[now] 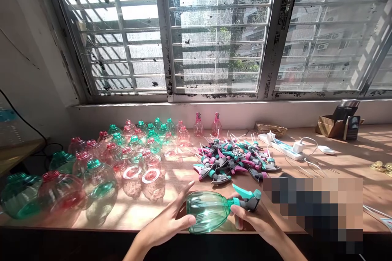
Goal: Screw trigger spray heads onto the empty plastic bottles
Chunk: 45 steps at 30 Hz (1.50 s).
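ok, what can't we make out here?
Head view:
Left hand: some fingers, behind the green bottle.
Pile of sprayer heads: lower ones covered by those on top.
Whatever the pixelated patch masks.
Rightmost yellowish item: cut by the right edge, too small to identify.

Before the pile of sprayers (pixel 232 161), the left hand (pixel 165 222) cups a green bottle (pixel 208 212) at its base; the right hand (pixel 249 220) grips its neck. Left of the pile stand red and green bottles (pixel 112 155); behind it, two pink bottles (pixel 199 127); right of it, a power strip (pixel 281 147).
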### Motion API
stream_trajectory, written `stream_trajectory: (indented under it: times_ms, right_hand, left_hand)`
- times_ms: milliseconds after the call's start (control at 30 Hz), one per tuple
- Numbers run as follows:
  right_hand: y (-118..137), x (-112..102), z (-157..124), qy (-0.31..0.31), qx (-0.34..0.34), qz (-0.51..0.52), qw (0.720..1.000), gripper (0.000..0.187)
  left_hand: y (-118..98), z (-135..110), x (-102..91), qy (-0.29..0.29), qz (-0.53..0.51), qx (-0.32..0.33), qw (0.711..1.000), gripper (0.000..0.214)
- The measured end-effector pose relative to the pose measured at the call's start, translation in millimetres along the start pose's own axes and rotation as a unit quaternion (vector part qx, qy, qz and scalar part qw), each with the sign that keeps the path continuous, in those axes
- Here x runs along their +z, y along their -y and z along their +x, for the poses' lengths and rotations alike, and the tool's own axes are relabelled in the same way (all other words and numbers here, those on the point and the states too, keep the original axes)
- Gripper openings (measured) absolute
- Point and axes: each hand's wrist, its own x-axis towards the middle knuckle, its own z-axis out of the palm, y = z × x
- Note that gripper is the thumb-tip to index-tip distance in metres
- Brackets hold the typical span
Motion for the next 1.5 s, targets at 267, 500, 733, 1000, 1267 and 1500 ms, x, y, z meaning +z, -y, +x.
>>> stream_trajectory:
  times_ms: [267, 500, 733, 1000, 1267, 1500]
  right_hand:
    - [0, 1, 0, -0.021, -0.011, 0.035, 0.999, 0.044]
    - [0, 2, 1, -0.020, -0.028, 0.040, 0.999, 0.040]
    - [7, 5, -3, -0.006, -0.017, 0.032, 0.999, 0.041]
    - [6, 5, 1, -0.018, -0.016, 0.081, 0.996, 0.043]
    - [6, 6, -1, -0.023, -0.024, 0.083, 0.996, 0.041]
    - [7, 4, -1, -0.028, -0.020, 0.067, 0.997, 0.039]
  left_hand:
    - [5, 2, 2.5, -0.002, 0.018, 0.018, 1.000, 0.109]
    - [15, 5, 1.4, 0.008, 0.009, 0.019, 1.000, 0.116]
    - [4, 0, 1.3, -0.009, 0.009, 0.004, 1.000, 0.095]
    - [6, 2, 1.0, -0.016, 0.043, 0.011, 0.999, 0.101]
    - [7, 3, 4.3, -0.042, 0.048, -0.013, 0.998, 0.107]
    - [-5, 3, 7.8, -0.045, 0.004, -0.018, 0.999, 0.101]
